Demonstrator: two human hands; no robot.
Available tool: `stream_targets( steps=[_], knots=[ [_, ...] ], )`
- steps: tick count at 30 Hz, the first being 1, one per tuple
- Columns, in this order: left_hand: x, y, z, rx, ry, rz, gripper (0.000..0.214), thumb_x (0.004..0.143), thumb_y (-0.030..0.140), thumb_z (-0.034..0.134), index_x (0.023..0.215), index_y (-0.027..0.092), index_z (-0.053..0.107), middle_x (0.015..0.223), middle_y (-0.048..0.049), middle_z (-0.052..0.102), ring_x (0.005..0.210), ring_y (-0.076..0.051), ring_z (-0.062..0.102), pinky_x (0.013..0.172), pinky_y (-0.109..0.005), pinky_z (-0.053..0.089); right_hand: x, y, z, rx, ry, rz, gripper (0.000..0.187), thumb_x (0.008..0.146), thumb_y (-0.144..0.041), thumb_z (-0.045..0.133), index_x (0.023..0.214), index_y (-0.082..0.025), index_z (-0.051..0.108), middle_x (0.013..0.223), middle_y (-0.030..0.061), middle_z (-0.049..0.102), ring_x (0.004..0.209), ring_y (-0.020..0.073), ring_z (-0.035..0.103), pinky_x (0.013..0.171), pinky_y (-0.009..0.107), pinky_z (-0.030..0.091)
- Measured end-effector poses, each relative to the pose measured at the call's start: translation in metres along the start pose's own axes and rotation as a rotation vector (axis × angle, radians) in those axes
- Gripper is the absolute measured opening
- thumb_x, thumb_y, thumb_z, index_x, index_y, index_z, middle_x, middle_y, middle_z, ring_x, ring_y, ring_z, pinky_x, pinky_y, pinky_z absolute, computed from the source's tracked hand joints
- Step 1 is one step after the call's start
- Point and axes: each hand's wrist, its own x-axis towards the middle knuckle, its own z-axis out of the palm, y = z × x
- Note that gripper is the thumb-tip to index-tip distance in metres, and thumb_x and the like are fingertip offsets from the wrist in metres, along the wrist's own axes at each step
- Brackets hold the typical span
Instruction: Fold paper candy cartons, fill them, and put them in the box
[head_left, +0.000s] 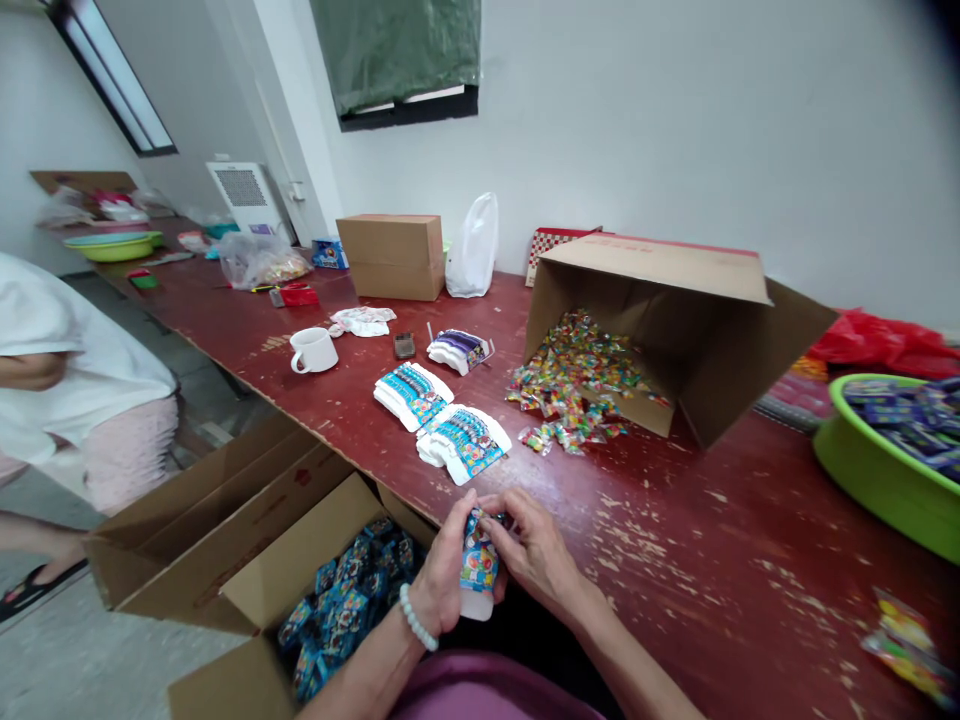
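Observation:
A small blue printed carton [478, 566] with a white flap at its lower end is held above the table's front edge. My left hand [444, 572], with a pale bead bracelet at the wrist, is closed around the carton's left side. My right hand [544, 552] grips its right side, thumb and fingers bent over the upper end. Whether a candy is between those fingers is hidden. Just beyond lie two stacks of flat blue cartons, the nearer stack [466, 440] and the farther stack [412, 393]. Wrapped candies [574, 375] spill from a tipped cardboard box [652, 265].
Below left, an open cardboard box [300, 545] holds several filled blue cartons [352, 590]. A white mug [313, 350] and purple cartons [457, 350] stand farther back. A green basin [885, 490] is at right, near candy packets [907, 640]. A person in white [75, 350] is at left.

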Motion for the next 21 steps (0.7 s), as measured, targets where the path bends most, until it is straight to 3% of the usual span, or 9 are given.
stream_targets(
  steps=[3, 4, 7, 10, 16, 19, 21],
  knots=[
    [0.0, 0.0, -0.005, 0.025, -0.023, 0.104, 0.046, 0.084, 0.054, 0.056, 0.115, 0.02, 0.052, 0.066, 0.0013, 0.063, 0.041, -0.014, 0.058, 0.04, -0.023, 0.044, 0.026, 0.032, -0.009, -0.26, -0.017, 0.066, 0.021, 0.095, -0.029, 0.049, 0.094, -0.023, 0.069, 0.083, 0.0004, 0.071, 0.077, 0.0163, 0.066, 0.07, 0.025, 0.05],
    [-0.002, 0.001, -0.006, 0.032, -0.034, 0.136, 0.045, 0.084, 0.049, 0.058, 0.119, 0.022, 0.049, 0.068, 0.0013, 0.064, 0.043, -0.015, 0.059, 0.041, -0.024, 0.045, 0.037, 0.044, -0.015, -0.318, 0.02, 0.083, 0.022, 0.094, -0.028, 0.049, 0.1, -0.021, 0.069, 0.094, 0.0033, 0.072, 0.085, 0.0182, 0.066, 0.075, 0.027, 0.049],
    [-0.006, 0.006, -0.007, 0.054, -0.041, 0.186, 0.048, 0.081, 0.036, 0.065, 0.122, 0.024, 0.044, 0.075, 0.0009, 0.064, 0.048, -0.015, 0.061, 0.044, -0.024, 0.046, 0.063, 0.074, -0.029, -0.453, 0.093, 0.127, 0.031, 0.089, -0.02, 0.054, 0.118, -0.017, 0.064, 0.126, 0.0127, 0.062, 0.113, 0.0266, 0.055, 0.094, 0.038, 0.042],
    [-0.009, 0.01, -0.006, 0.098, -0.033, 0.232, 0.055, 0.076, 0.03, 0.071, 0.122, 0.023, 0.041, 0.082, -0.0001, 0.063, 0.05, -0.014, 0.062, 0.045, -0.023, 0.046, 0.067, 0.089, -0.033, -0.571, 0.076, 0.168, 0.032, 0.086, -0.016, 0.056, 0.116, -0.021, 0.065, 0.127, 0.011, 0.063, 0.111, 0.0296, 0.052, 0.091, 0.042, 0.04],
    [-0.005, 0.008, -0.008, 0.239, -0.016, 0.376, 0.059, 0.078, 0.033, 0.071, 0.123, 0.029, 0.034, 0.091, -0.0006, 0.064, 0.05, -0.015, 0.065, 0.043, -0.023, 0.046, 0.033, 0.086, -0.04, -0.714, 0.033, 0.223, 0.02, 0.091, -0.02, 0.052, 0.098, -0.023, 0.07, 0.1, 0.0098, 0.07, 0.099, 0.0303, 0.054, 0.078, 0.039, 0.041],
    [-0.003, 0.005, -0.004, 0.248, -0.005, 0.378, 0.047, 0.081, 0.037, 0.068, 0.114, 0.027, 0.037, 0.087, 0.0003, 0.064, 0.048, -0.016, 0.065, 0.041, -0.023, 0.046, 0.016, 0.073, -0.048, -0.736, 0.078, 0.243, 0.022, 0.089, -0.02, 0.054, 0.107, -0.022, 0.067, 0.111, 0.0117, 0.067, 0.101, 0.0311, 0.054, 0.08, 0.041, 0.042],
    [-0.003, 0.005, 0.0, 0.219, 0.014, 0.388, 0.044, 0.081, 0.039, 0.068, 0.109, 0.026, 0.038, 0.086, -0.0002, 0.065, 0.047, -0.017, 0.065, 0.04, -0.024, 0.047, 0.004, 0.058, -0.044, -0.592, 0.146, 0.231, 0.028, 0.089, -0.024, 0.055, 0.115, -0.02, 0.062, 0.117, 0.013, 0.065, 0.103, 0.0309, 0.055, 0.083, 0.043, 0.043]
  ],
)
